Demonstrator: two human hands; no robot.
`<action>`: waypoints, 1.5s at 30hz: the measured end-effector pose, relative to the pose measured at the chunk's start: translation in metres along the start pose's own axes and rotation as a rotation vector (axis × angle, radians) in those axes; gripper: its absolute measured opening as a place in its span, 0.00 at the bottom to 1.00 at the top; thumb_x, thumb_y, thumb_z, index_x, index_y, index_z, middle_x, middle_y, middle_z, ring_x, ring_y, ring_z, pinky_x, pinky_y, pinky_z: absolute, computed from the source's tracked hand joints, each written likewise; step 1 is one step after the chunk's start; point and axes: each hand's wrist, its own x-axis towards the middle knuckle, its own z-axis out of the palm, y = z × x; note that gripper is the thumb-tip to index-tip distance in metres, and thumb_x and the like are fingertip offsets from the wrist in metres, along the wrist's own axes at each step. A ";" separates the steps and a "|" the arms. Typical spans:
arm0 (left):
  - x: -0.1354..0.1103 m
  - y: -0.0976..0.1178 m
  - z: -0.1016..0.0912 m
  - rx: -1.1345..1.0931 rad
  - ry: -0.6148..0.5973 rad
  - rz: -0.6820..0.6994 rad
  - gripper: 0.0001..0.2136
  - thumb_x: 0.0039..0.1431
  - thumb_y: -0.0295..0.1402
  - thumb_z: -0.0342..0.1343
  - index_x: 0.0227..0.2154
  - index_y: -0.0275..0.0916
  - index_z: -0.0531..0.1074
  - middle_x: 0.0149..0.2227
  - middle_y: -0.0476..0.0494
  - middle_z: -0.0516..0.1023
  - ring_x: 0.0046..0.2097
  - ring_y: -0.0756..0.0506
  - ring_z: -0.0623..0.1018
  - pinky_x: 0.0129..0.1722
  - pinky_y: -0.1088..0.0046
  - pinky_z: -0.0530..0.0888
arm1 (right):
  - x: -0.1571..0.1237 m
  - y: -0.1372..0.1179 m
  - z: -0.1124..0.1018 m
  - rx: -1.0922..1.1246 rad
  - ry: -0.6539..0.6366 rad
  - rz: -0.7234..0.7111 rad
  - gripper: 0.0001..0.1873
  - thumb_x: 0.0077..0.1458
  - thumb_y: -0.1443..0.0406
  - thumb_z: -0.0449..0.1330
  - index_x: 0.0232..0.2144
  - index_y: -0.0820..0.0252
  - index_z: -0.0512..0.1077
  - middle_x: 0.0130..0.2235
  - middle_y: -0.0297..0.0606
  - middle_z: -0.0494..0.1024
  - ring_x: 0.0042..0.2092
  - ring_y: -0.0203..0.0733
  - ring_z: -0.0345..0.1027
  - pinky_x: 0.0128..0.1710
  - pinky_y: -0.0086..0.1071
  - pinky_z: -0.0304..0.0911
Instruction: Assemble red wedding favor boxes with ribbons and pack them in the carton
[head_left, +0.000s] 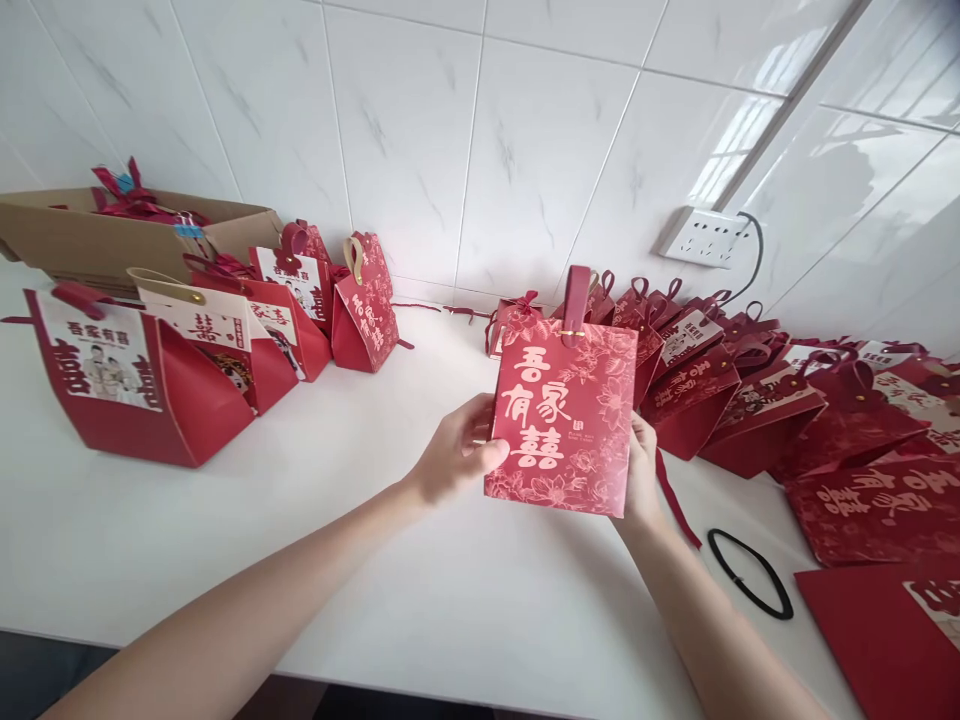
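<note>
A red gift box (562,420) with pale Chinese lettering and flower print is held up over the white table, its front facing me. A dark red strap loop (576,300) with a small metal stud stands up from its top edge. My left hand (461,450) grips the box's left side, thumb on the front and fingers behind. Along the right edge is my right hand (641,465), its fingers mostly hidden behind the box. Below the right hand, a dark red ribbon (679,505) lies on the table.
Several red gift boxes (124,380) stand at left, before a cardboard carton (52,235) holding red ribbons. Many more handled boxes (757,410) crowd the right side. A black band (750,575) lies on the white table (420,610). A power strip (701,238) is against the tiled wall.
</note>
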 end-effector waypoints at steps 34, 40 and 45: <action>-0.009 -0.012 0.012 0.378 -0.189 0.759 0.41 0.44 0.49 0.60 0.62 0.46 0.55 0.45 0.39 0.63 0.46 0.39 0.69 0.47 0.58 0.72 | -0.017 -0.004 0.013 0.270 -0.392 0.439 0.12 0.48 0.56 0.61 0.34 0.54 0.75 0.31 0.34 0.76 0.29 0.41 0.70 0.29 0.36 0.67; -0.008 -0.002 0.013 -0.020 -0.012 0.239 0.29 0.57 0.52 0.48 0.59 0.46 0.59 0.53 0.39 0.68 0.52 0.36 0.69 0.50 0.58 0.69 | -0.002 0.004 0.009 0.284 -0.262 0.572 0.10 0.50 0.57 0.61 0.29 0.57 0.72 0.21 0.30 0.73 0.21 0.36 0.65 0.21 0.29 0.66; -0.003 0.006 0.015 -0.292 0.053 -0.088 0.30 0.58 0.51 0.47 0.61 0.49 0.52 0.61 0.42 0.62 0.57 0.36 0.67 0.48 0.60 0.69 | 0.000 0.014 0.003 0.359 -0.312 0.779 0.09 0.48 0.60 0.63 0.23 0.58 0.69 0.17 0.29 0.71 0.18 0.33 0.65 0.17 0.23 0.64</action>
